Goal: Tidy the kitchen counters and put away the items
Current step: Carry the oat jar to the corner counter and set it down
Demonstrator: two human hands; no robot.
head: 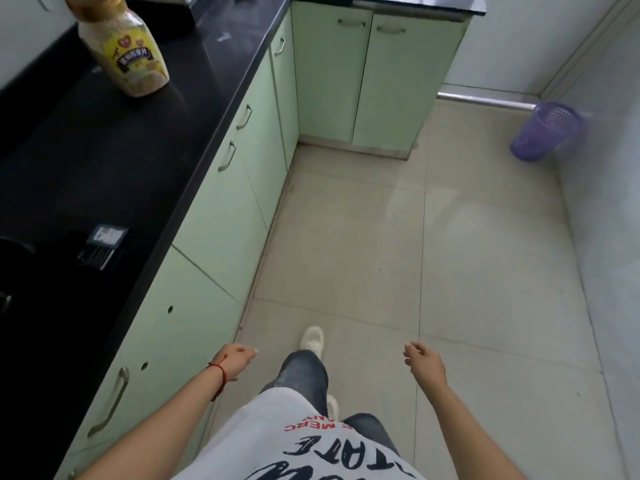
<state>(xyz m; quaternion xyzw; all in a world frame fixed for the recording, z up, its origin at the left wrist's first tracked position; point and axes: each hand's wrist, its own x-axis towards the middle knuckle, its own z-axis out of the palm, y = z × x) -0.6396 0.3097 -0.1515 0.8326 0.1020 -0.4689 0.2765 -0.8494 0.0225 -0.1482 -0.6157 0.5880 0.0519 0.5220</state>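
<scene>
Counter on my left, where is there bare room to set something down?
The black counter lies bare between the yellow-labelled jar and the small dark box. Nearer you it is crowded with dark items. Both hands, left and right, hold nothing.

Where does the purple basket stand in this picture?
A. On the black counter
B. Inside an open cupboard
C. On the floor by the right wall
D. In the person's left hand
C: the purple basket stands on the tiled floor beside the right wall.
</scene>
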